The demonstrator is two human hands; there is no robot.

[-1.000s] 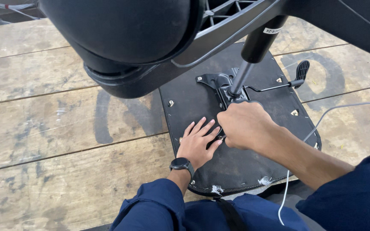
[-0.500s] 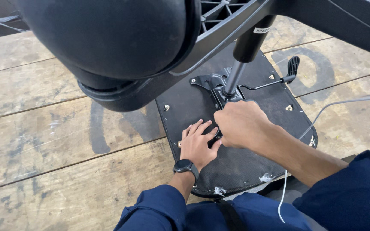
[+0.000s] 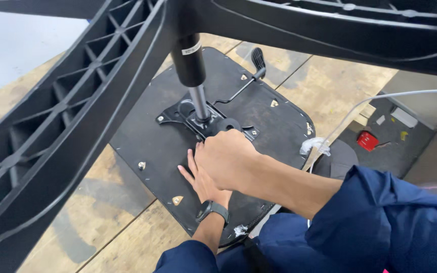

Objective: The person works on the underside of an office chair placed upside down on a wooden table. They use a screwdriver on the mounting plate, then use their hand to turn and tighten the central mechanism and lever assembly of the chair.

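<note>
Both hands [image 3: 218, 164] on seat underside [image 3: 153, 146]

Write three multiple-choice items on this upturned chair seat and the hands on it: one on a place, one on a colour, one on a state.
1. Where does the left hand rest?
A. flat on the seat underside
B. on the lever
C. on the floor

2. What colour are the person's sleeves?
A. red
B. navy blue
C. white

3. How is the right hand?
A. open in the air
B. closed by the metal plate
C. holding the cable

Answers:
1 A, its palm lies spread on the black panel.
2 B, both arms show dark blue cloth.
3 B, its fingers are curled at the plate's edge.
</note>
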